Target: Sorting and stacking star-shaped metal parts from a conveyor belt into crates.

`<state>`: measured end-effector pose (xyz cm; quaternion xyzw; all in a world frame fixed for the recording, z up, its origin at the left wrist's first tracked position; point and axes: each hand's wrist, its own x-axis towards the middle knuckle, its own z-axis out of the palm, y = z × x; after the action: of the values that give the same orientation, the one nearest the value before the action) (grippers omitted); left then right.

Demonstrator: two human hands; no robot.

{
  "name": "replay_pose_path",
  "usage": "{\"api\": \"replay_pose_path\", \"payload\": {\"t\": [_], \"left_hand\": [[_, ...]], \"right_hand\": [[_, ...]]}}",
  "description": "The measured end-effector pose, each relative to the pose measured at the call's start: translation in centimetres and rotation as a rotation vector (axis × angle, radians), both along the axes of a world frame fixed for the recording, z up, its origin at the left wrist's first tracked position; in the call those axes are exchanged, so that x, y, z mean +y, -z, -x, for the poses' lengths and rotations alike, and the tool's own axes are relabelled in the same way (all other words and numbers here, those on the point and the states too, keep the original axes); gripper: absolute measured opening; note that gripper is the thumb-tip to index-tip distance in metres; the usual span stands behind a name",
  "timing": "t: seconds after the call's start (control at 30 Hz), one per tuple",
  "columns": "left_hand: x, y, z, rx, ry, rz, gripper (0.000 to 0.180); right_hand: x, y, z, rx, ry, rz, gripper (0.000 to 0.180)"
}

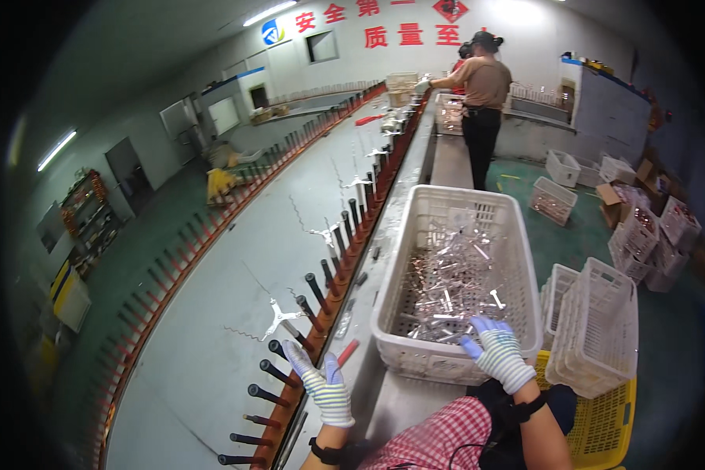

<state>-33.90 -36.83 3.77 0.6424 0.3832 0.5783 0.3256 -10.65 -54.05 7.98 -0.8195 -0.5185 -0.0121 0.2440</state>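
My left hand (326,392), in a white striped glove with pale purple fingertips, is beside a row of black-capped pegs (277,373). Its thumb and fingers stand apart, and I see nothing held. Just beyond it, a white three-armed piece (280,316) with wavy wires sits by the pegs. My right hand (503,359), gloved alike, reaches over the near right side of a white plastic basket (454,356). Its fingers are apart above small shiny metal parts (446,294) heaped inside. Whether its fingertips touch any part, I cannot tell.
A red stick-shaped thing (348,352) lies on the metal ledge beside my left hand. Stacked white baskets (595,337) and a yellow crate (603,423) stand at my right. Farther along the pegged line, a person (486,78) works. Boxes and baskets crowd the far right floor.
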Motion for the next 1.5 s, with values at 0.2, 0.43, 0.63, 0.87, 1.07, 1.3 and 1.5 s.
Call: {"api": "replay_pose_path", "payload": {"t": [0.2,0.43,0.63,0.87,1.07,1.3,1.5], "left_hand": [[2.6,-0.8,2.0,-0.123,-0.307,0.33,0.058],[1.0,-7.6,3.3,-0.078,-0.079,-0.148,0.024],[3.9,2.5,-1.3,-0.024,0.182,-0.138,0.043],[1.7,-7.1,-5.7,-1.215,-0.074,0.732,0.027],[7.7,-2.9,-1.5,-0.188,-0.356,0.247,0.019],[7.3,-4.5,-1.9,0.424,-0.217,-0.395,0.016],[13.4,1.6,-5.8,0.323,-0.297,-0.292,0.017]], "right_hand": [[-0.6,1.4,0.3,-0.073,-0.033,0.06,0.036],[-0.9,1.4,0.2,-0.016,0.008,0.044,0.034],[-0.8,1.2,1.1,-0.024,0.001,0.032,0.037],[-1.9,1.9,0.3,-0.015,0.045,0.078,0.04],[-1.4,1.1,1.5,0.038,0.026,0.152,0.04],[-1.5,1.1,2.2,0.009,-0.001,0.092,0.041],[-1.8,0.9,2.4,0.04,0.024,0.149,0.042]]}}
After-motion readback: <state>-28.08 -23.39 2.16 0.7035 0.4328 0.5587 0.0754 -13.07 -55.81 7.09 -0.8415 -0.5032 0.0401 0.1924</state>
